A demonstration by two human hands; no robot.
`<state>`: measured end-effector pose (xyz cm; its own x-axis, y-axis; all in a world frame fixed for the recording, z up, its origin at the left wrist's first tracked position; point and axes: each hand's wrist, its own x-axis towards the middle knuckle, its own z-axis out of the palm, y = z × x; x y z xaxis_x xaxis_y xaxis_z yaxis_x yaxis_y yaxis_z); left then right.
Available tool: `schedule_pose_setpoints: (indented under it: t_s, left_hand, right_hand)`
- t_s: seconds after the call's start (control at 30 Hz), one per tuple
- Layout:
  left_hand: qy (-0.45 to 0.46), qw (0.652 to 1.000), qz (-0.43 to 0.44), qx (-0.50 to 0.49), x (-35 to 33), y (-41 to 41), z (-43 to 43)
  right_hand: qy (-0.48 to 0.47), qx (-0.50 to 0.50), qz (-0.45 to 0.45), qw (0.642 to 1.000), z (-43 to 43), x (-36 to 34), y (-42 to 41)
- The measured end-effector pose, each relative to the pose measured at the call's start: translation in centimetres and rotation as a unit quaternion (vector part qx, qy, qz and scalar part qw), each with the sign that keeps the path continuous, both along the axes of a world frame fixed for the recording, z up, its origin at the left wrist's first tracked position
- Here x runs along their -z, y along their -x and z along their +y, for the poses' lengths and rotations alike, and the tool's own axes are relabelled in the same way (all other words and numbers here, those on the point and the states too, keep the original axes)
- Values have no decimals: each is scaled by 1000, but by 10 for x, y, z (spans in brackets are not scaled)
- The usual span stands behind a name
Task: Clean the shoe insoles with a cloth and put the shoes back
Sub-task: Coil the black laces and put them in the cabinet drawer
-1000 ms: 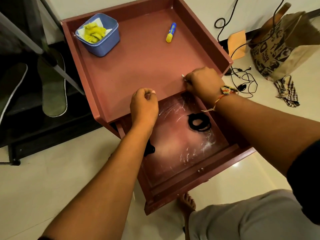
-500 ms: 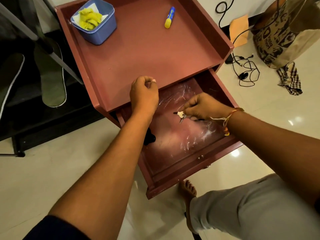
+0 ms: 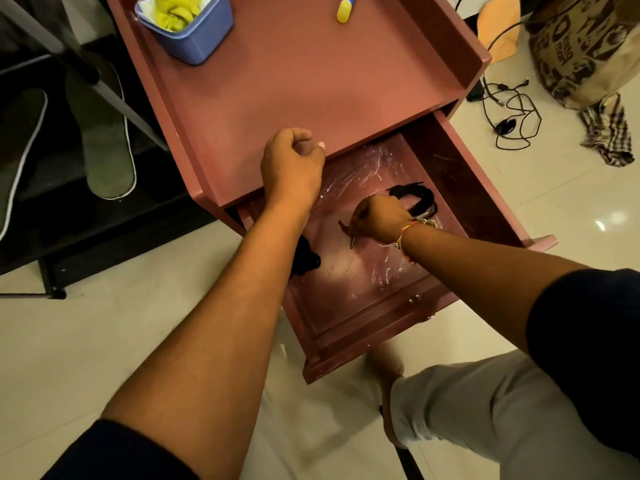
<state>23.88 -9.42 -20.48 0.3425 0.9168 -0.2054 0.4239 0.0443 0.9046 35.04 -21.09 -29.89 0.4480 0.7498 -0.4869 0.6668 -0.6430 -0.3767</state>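
Two grey insoles lie on the dark rack at the left, one (image 3: 105, 150) fully in view and the other (image 3: 17, 157) at the frame's edge. My left hand (image 3: 292, 164) hovers with curled fingers at the front edge of the reddish table top (image 3: 311, 84) and holds nothing that I can see. Inside the open drawer (image 3: 346, 355), my right hand (image 3: 379, 220) is low over the drawer floor and pinches a small key (image 3: 349, 235). A checked cloth (image 3: 607, 133) lies on the floor at the right. No shoes are visible.
A blue tub (image 3: 197, 36) with a yellow cloth and a yellow-blue tube (image 3: 344, 8) stand on the table top. The drawer holds a black coiled lace (image 3: 420, 199) and a black item (image 3: 306, 259). Cables (image 3: 512, 116) and a printed bag (image 3: 581, 46) sit on the floor.
My right hand came down from the table top's front edge into the drawer with the key, then moved deeper and lower. My left hand stayed at the edge. The view tilted down.
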Motion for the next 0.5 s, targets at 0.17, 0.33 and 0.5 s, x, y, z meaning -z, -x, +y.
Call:
schedule_pose_setpoints:
  t_s: [0.17, 0.33, 0.5]
  left_hand:
    - [0, 1000, 5, 2, -4, 1, 3]
    - [-8, 1000, 8, 3, -5, 1, 9]
    - [16, 999, -17, -23, -7, -1, 16]
  right_hand:
    - [36, -116, -66, 990, 5, -41, -2]
    - [-172, -42, -125, 976, 27, -110, -11]
    - [-233, 2, -192, 953, 83, -104, -61]
